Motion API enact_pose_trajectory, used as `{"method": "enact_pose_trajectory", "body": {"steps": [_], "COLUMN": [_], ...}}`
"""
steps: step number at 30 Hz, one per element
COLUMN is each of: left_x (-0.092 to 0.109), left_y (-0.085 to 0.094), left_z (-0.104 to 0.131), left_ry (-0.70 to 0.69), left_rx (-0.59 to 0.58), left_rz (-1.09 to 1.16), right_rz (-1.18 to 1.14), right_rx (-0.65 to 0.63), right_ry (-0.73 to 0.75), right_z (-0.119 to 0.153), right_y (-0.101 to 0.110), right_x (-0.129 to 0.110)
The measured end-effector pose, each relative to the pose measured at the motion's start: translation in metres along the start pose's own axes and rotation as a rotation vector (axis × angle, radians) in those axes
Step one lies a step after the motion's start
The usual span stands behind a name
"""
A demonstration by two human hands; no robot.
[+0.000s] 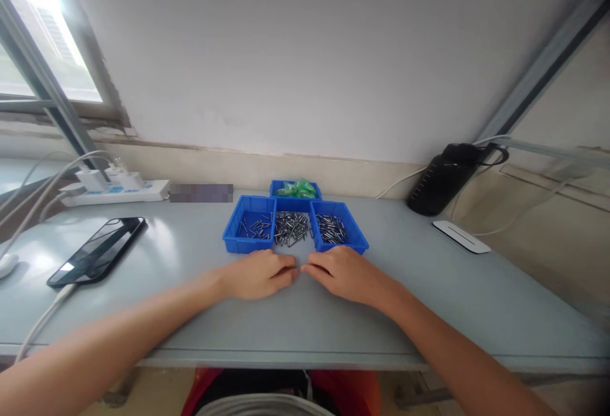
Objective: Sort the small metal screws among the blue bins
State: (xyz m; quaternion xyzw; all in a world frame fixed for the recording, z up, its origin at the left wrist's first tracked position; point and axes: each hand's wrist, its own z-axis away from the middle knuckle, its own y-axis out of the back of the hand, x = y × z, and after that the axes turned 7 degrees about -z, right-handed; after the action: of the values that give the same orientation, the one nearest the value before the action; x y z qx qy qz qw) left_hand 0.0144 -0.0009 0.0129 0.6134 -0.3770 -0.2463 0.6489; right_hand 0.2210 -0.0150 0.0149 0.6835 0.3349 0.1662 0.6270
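My left hand (263, 274) and my right hand (344, 272) meet fingertip to fingertip just in front of the trays. Both are closed in a pinch, and a tiny dark piece seems to lie between the fingertips, too small to name. Behind the left hand is a blue tray (230, 236) with a few scattered screws (257, 228). Another blue tray (356, 235) by my right hand holds many small metal pins or screws (332, 229). Between the two trays lies a loose pile of metal screws (292, 227). A third blue tray (296, 202) at the back contains green plastic bags (300, 188).
On the grey table (267, 330), a phone (100, 251) with a cable lies left, near a white power strip (119, 195) with chargers. To the right, a black bottle (441, 178) stands by a flat white device (460, 237). A wall (309, 67) rises behind.
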Motion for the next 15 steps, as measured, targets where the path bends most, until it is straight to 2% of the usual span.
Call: {"method": "enact_pose_trajectory", "body": {"steps": [5,9,15], "left_x": [0.0008,-0.0001,0.0018], "left_y": [0.0023,-0.001,-0.0029], "left_z": [0.0,-0.0008,0.0003], "left_ry": [0.026,0.054,-0.05], "left_rx": [0.043,0.148,0.238], "left_rz": [-0.029,-0.144,-0.255], "right_rz": [-0.077,-0.123,-0.138], "right_rx": [0.012,-0.016,-0.082], "right_ry": [-0.048,-0.029,0.02], "right_z": [0.0007,0.0003,-0.0023], "right_y": [0.0064,0.0054,-0.0012], "right_x": [0.007,0.0089,0.0026]}}
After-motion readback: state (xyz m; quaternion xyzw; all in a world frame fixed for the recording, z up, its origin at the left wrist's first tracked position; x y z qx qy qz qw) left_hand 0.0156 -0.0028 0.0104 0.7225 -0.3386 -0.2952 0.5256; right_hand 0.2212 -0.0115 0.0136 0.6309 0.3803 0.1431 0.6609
